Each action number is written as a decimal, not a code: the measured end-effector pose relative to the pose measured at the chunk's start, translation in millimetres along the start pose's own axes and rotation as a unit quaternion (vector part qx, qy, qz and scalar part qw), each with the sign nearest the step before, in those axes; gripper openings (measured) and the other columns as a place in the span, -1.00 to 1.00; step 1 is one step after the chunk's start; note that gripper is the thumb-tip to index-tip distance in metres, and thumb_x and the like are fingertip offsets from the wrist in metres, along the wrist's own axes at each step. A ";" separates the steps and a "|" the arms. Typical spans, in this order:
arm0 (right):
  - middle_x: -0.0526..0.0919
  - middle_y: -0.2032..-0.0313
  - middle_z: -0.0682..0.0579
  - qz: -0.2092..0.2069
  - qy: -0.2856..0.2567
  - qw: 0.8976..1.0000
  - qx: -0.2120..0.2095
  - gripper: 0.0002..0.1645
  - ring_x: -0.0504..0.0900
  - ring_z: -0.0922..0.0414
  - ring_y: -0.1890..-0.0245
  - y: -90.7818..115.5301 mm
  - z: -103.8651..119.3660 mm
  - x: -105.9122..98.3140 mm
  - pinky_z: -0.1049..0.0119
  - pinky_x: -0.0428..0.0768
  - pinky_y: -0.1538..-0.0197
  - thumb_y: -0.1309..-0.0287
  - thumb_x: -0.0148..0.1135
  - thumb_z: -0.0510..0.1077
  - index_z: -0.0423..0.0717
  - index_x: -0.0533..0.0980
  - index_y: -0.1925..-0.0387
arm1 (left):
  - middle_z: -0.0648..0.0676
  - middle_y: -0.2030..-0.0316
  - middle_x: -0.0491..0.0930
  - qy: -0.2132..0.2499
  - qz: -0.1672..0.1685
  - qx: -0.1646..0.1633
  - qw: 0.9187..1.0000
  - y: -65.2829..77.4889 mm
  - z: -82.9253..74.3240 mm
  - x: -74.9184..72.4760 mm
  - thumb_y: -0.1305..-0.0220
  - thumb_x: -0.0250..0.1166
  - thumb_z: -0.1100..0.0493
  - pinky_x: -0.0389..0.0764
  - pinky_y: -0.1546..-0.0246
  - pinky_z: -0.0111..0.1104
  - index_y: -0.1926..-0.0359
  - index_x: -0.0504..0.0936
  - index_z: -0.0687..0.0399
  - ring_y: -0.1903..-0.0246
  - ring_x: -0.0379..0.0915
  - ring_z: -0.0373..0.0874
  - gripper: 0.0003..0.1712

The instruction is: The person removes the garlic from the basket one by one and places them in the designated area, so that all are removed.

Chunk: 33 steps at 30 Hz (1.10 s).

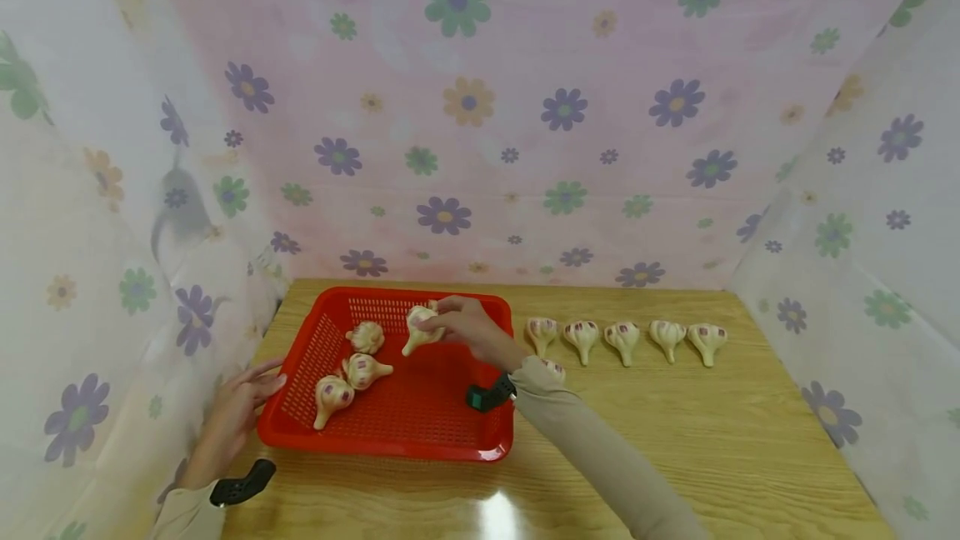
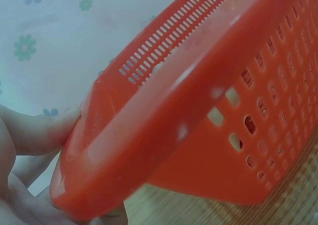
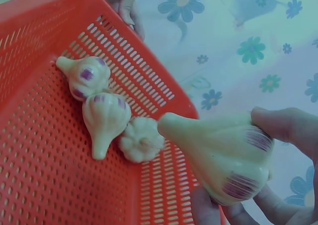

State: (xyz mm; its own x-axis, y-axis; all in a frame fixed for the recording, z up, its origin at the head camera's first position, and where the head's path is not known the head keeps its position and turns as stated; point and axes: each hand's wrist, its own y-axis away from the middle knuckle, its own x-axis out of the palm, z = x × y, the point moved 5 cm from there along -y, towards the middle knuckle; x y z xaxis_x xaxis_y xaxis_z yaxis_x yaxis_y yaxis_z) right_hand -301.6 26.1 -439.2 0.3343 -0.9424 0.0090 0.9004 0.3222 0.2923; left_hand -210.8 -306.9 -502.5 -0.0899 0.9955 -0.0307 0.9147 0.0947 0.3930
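Observation:
Over the back of the red plastic basket (image 1: 390,447), my right hand (image 1: 468,325) holds a garlic bulb (image 1: 422,329) between thumb and fingers, its stem pointing down toward the front. In the right wrist view the held bulb (image 3: 223,158) shows purple patches. Three more bulbs lie together at the basket's left side: one rounder bulb (image 1: 366,337), a second bulb (image 1: 366,371) with its stem to the right, and a third bulb (image 1: 333,397) nearest the front. My left hand (image 1: 238,407) grips the basket's left rim (image 2: 134,130), with the thumb on top and fingers underneath.
Right of the basket, several garlic bulbs (image 1: 622,342) stand in a row on the wooden table (image 1: 675,440). Another bulb (image 1: 555,369) is partly hidden by my right sleeve. Flowered cloth (image 1: 517,107) encloses the table at the back and both sides.

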 end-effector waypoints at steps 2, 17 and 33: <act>0.50 -0.01 -0.14 0.006 0.008 1.000 -0.004 -0.33 0.60 0.09 0.32 2.3 0.9 -3.0 0.12 0.58 0.06 0.02 0.41 -0.21 -0.34 0.38 -0.13 | -0.21 0.12 0.49 -0.003 -0.001 0.000 1.000 0.2 -0.1 -0.3 -0.32 0.19 0.10 0.57 0.11 -0.31 -0.41 0.12 0.16 0.18 0.50 -0.29 -0.27; 0.38 -0.16 -0.21 0.038 0.046 0.998 -0.028 -0.29 0.56 0.03 0.18 17.0 -1.8 -33.5 0.16 0.59 0.10 0.01 0.42 -0.16 -0.30 0.38 -0.16 | -0.17 0.05 0.48 -0.011 -0.006 -0.005 1.000 -0.2 3.9 -2.3 -0.31 0.20 0.09 0.57 0.09 -0.27 -0.41 0.14 0.12 0.17 0.50 -0.29 -0.27; 0.40 -0.10 -0.17 0.064 0.080 0.994 -0.047 -0.34 0.52 -0.01 0.13 34.6 4.7 -59.2 0.10 0.56 0.08 0.00 0.42 -0.10 -0.24 0.40 -0.12 | -0.24 0.14 0.49 -0.004 0.000 -0.003 1.000 -1.6 2.8 -1.6 -0.29 0.22 0.08 0.57 0.10 -0.28 -0.41 0.14 0.11 0.19 0.50 -0.31 -0.26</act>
State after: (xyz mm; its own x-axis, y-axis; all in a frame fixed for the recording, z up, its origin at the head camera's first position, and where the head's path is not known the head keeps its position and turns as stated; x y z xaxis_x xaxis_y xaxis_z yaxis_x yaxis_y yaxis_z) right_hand -291.6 92.6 -425.0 0.4807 -0.8695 -0.1139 0.8673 0.4523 0.2079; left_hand -211.0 -308.6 -505.6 -0.0869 0.9955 -0.0386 0.9123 0.0951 0.3983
